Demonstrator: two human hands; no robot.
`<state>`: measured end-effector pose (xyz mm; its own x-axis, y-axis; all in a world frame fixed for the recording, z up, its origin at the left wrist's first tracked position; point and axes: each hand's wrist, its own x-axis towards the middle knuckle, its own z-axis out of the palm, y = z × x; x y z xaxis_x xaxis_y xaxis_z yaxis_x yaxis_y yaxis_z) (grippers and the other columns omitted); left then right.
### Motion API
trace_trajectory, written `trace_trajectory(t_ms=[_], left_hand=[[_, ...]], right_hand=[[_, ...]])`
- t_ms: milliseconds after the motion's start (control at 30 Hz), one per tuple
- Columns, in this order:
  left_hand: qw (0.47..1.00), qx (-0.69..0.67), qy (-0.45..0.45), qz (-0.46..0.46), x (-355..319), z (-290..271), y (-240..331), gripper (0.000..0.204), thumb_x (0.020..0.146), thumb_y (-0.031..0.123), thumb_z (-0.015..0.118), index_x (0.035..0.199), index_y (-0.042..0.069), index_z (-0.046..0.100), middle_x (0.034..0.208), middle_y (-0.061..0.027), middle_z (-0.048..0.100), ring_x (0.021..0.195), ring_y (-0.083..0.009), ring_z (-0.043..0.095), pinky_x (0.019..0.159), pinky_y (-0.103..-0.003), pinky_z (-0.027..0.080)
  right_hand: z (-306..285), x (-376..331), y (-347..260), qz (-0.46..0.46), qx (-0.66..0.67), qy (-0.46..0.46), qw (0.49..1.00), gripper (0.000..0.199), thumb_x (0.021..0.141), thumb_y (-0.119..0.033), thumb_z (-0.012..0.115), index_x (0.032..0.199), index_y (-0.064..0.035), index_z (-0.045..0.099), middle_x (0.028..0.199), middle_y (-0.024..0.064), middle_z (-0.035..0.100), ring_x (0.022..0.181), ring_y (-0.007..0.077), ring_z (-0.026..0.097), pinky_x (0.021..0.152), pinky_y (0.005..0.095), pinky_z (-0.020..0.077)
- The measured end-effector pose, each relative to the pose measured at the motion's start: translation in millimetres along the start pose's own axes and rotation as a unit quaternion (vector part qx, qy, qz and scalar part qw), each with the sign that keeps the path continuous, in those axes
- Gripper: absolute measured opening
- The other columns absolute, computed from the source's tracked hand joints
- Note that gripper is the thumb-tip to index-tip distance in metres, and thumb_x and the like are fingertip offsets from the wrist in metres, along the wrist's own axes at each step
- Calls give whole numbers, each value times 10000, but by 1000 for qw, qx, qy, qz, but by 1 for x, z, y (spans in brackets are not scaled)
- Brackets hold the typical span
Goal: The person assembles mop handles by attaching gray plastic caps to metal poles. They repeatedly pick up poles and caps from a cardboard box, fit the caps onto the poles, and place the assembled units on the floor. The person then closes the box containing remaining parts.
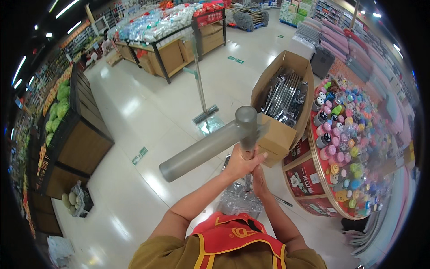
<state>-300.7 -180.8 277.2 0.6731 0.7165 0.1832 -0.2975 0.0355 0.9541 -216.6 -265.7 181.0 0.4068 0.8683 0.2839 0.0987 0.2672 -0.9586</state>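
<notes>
Tool (201, 150): T-shaped, with a thick grey crosspiece on a metal shaft (247, 154); it is held up clear of the floor (174, 89), its rounded end overlapping in view the near-left corner of the carton (278, 139).
Left grip (244, 166): clasped round the shaft just below the crosspiece, thumb pointing toward the carton.
Right grip (259, 179): just below the left one and close against the shaft; whether it is clenched or loose, one cannot tell (its fingers are mostly hidden).
Carton: brown, open-topped, near the far-left edge of the bench (309, 177); within it lie metal rods (286, 92) and dark, glossy wrapping.
Clear plastic (237, 199): crumpled, below both grips in view.
Floor mop (206, 114): upright on the floor, beyond the tool, its flat head beside a clear film.
Bench: curved, with red side panels; small bright-coloured goods (345, 148) crowd it up to its rim.
Far bench (162, 65): dark-framed, heaped to its edges with packets (154, 22).
Produce stand (83, 148): wood-sided, bearing round green produce (57, 110); a dark crate (86, 208) sits by its near corner.
Apron (237, 242): red with yellow edging, worn over olive clothing.
</notes>
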Motion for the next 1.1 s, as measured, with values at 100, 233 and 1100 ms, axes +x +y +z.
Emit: trace_trajectory(t_ms=[100, 233, 1100], left_hand=[[996, 18, -29, -77, -3, 5, 24, 260, 819, 174, 711, 756, 44, 495, 670, 7, 508, 608, -47, 477, 513, -220, 374], [990, 118, -79, -23, 3, 25, 32, 228, 919, 198, 570, 893, -25, 534, 728, -74, 597, 641, -121, 598, 534, -234, 479], [798, 597, -74, -27, -36, 48, 226, 255, 789, 109, 718, 980, 11, 582, 773, -88, 643, 681, -148, 592, 645, -302, 477]], right_hand=[[6, 11, -34, 45, 89, -29, 995, 511, 989, -526, 288, 1017, -33, 420, 889, 23, 470, 805, 104, 413, 703, 296, 373], [-14, 17, -49, 57, 86, 20, 994, 567, 991, -551, 268, 822, -46, 464, 704, -12, 437, 637, 91, 390, 590, 285, 370], [-33, -2, -90, -119, -107, 2, 987, 280, 776, -211, 768, 823, -21, 567, 639, 149, 596, 544, 321, 582, 513, 354, 465]])
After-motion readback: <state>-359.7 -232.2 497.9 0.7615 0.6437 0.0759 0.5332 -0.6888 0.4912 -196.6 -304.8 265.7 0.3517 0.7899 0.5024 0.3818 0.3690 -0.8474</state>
